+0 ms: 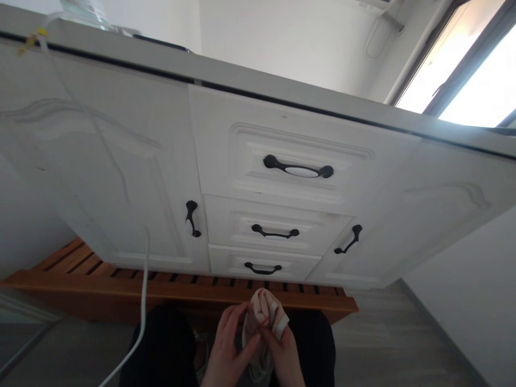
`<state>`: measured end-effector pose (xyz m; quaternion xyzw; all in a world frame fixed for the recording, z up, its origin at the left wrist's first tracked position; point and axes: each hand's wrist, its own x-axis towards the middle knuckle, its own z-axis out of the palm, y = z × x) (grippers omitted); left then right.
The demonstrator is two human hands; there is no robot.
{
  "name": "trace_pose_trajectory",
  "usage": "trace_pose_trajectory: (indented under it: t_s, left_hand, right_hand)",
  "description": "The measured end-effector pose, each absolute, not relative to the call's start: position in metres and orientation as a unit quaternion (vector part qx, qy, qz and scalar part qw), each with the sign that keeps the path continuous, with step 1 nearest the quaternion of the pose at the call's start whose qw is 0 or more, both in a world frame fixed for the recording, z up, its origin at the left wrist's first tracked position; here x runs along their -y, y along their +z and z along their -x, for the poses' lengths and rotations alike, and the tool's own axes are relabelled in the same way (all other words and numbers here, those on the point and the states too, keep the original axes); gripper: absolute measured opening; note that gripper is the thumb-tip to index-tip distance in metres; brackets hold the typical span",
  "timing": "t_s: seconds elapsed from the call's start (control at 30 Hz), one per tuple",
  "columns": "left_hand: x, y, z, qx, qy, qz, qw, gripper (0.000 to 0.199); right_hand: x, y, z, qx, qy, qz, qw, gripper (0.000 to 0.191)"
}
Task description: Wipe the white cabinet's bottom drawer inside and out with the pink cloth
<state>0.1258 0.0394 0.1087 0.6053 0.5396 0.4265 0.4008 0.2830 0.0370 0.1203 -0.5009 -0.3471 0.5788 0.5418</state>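
Note:
A light-coloured, pinkish cloth is bunched up between my two hands at the bottom centre, above my dark-trousered legs. My left hand holds its left side, with the fingers curved along it and the thumb pointing to the middle. My right hand grips the right side, its thumb pressed on the front of the cloth. The fingers of the right hand are partly hidden behind the folds. Part of the cloth hangs down between the wrists.
In front stands a white cabinet with black handles. A slatted wooden bench lies low before it. A white cable runs down on the left. A clear container and a dark flat object rest on the cabinet top.

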Motion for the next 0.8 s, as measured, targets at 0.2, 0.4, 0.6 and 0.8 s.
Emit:
trace_pose_trajectory:
  t_s: [0.2,0.4,0.6,0.8]
  left_hand:
    - [-0.047,0.125,-0.138,-0.528,0.464,-0.55,0.451,0.058]
    - [-0.053,0.135,-0.132,-0.543,0.478,-0.502,0.474,0.055]
    - [-0.06,0.152,-0.122,-0.497,0.476,-0.391,0.611,0.053]
    - [-0.059,0.158,-0.121,-0.514,0.482,-0.382,0.598,0.053]
  right_hand:
    - [-0.034,0.128,-0.274,0.427,0.547,0.486,0.531,0.062]
    - [-0.031,0.145,-0.286,0.448,0.578,0.467,0.497,0.054]
    - [-0.032,0.152,-0.299,0.367,0.633,0.456,0.507,0.056]
    - [-0.037,0.138,-0.299,0.37,0.551,0.522,0.536,0.054]
